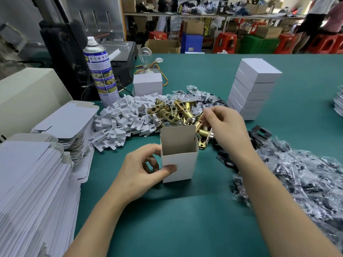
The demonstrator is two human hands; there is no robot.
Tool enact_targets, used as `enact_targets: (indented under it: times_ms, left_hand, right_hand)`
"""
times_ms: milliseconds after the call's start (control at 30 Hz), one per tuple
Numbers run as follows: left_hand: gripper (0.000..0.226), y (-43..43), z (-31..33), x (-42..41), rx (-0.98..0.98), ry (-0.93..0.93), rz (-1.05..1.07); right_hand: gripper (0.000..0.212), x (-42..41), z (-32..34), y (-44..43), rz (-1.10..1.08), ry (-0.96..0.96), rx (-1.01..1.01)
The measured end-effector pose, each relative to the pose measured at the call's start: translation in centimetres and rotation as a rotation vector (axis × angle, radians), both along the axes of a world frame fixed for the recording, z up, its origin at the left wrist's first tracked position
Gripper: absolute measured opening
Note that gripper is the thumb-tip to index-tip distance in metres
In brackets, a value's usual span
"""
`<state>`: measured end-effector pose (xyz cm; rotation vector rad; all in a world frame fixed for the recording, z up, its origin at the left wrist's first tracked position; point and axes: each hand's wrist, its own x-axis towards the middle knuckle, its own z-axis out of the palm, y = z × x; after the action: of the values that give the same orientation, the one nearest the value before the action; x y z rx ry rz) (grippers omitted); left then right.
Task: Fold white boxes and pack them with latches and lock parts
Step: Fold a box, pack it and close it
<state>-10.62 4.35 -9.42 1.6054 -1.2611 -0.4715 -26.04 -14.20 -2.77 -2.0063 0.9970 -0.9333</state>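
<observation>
An open white box (pixel 182 164) stands upright on the green table (pixel 167 219), its top flap raised at the back. My left hand (pixel 141 169) grips its left side, thumb on the front face. My right hand (pixel 225 125) is just behind and right of the box, its fingers pinching a brass latch (pixel 201 127) at the edge of the pile of brass latches (pixel 172 112). White cardboard inserts (pixel 120 119) lie heaped to the left of the latches. Bagged black lock parts (pixel 306 180) spread out on the right.
Stacks of flat unfolded boxes (pixel 37 182) fill the left side. A tower of closed white boxes (pixel 250 89) stands at the back right, a single closed box (pixel 148 84) behind the inserts. A spray can (pixel 101 71) and a machine (pixel 65 49) stand at the back left.
</observation>
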Motion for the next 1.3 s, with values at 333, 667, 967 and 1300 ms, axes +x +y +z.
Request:
enact_targets:
  times_ms: [333,667,967,1300]
  left_hand:
    - [0.031,0.1,0.2,-0.3,-0.014,-0.013,-0.022]
    - [0.025,0.1,0.0,-0.1,-0.032,-0.059,-0.039]
    - [0.025,0.0,-0.1,0.0,-0.036,-0.082,-0.037]
    - [0.021,0.0,0.1,-0.1,-0.059,-0.138,-0.006]
  right_hand:
    - [0.045,3.9,1.5,-8.5,-0.091,0.751,-0.13]
    - [0.028,4.4,0.1,-8.3,-0.087,0.611,-0.105]
    - [0.026,4.0,0.6,-8.2,-0.064,0.429,0.057]
    - [0.036,2.8,2.2,-4.1,-0.107,0.178,0.046]
